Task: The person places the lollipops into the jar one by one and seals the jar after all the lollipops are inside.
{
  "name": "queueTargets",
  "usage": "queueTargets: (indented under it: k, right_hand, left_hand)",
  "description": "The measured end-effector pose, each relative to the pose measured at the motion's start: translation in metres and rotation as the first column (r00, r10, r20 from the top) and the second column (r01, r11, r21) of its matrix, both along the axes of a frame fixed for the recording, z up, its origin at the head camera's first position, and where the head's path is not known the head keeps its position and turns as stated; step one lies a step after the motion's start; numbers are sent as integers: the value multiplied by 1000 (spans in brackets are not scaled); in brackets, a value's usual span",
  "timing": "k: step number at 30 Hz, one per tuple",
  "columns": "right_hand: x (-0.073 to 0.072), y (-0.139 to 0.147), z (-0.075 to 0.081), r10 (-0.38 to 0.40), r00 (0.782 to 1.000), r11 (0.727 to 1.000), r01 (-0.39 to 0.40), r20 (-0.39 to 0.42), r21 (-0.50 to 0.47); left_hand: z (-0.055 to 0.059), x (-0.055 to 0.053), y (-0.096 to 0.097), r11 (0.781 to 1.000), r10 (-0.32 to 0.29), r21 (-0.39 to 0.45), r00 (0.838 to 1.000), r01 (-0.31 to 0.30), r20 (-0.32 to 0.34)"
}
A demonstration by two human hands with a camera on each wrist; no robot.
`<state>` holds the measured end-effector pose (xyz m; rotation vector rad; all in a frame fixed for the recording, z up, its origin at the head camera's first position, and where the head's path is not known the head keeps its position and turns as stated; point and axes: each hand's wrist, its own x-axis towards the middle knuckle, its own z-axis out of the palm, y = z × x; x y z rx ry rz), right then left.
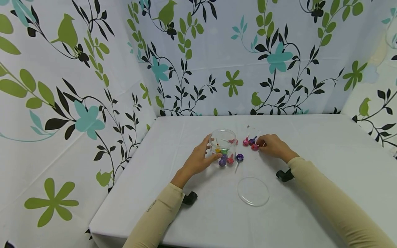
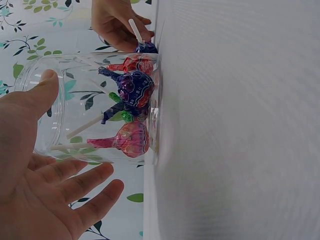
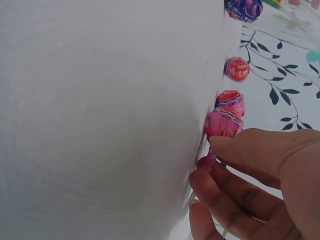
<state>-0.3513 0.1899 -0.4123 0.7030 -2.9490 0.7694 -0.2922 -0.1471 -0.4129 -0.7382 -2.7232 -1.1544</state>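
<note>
My left hand (image 1: 196, 159) holds a clear round jar (image 1: 223, 137) on the table, thumb on the near side and fingers round the far side. Inside it are several wrapped lollipops, among them a purple one (image 2: 134, 90) and a pink one (image 2: 132, 140). To the right, my right hand (image 1: 274, 147) pinches a pink lollipop (image 3: 223, 125) between thumb and fingertips, just below its wrapped head, low at the tabletop. Beside those fingertips lie another pink lollipop (image 1: 245, 142) and a purple lollipop (image 1: 252, 141).
Close to the jar's right side lies a dark purple lollipop (image 1: 240, 157), its stick pointing toward me. Nearer to me is a clear round lid (image 1: 255, 205) lying flat. A white cloth covers the table (image 1: 310, 137), and patterned curtains (image 1: 198, 79) hang behind and at the sides.
</note>
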Motion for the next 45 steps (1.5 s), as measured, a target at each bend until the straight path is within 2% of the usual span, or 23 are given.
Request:
queueTargets:
  k: [11, 24, 30, 45]
  right_hand:
    - [-1, 3, -5, 10, 1000, 1000, -11, -22, -10]
    - [2, 9, -3, -4, 1000, 1000, 3, -8, -20]
    - [7, 5, 13, -16, 1000, 999, 15, -21, -32]
    - [24, -16, 56, 18, 992, 996, -28, -123, -81]
  left_hand:
    - [1, 1, 1, 1000, -1, 2, 1000, 1, 7]
    - [0, 1, 1, 1000, 1, -3, 1000, -1, 13]
    - [0, 1, 0, 1000, -9, 8, 1000, 9, -2]
    - [1, 1, -1, 1000, -14, 14, 1000, 14, -2]
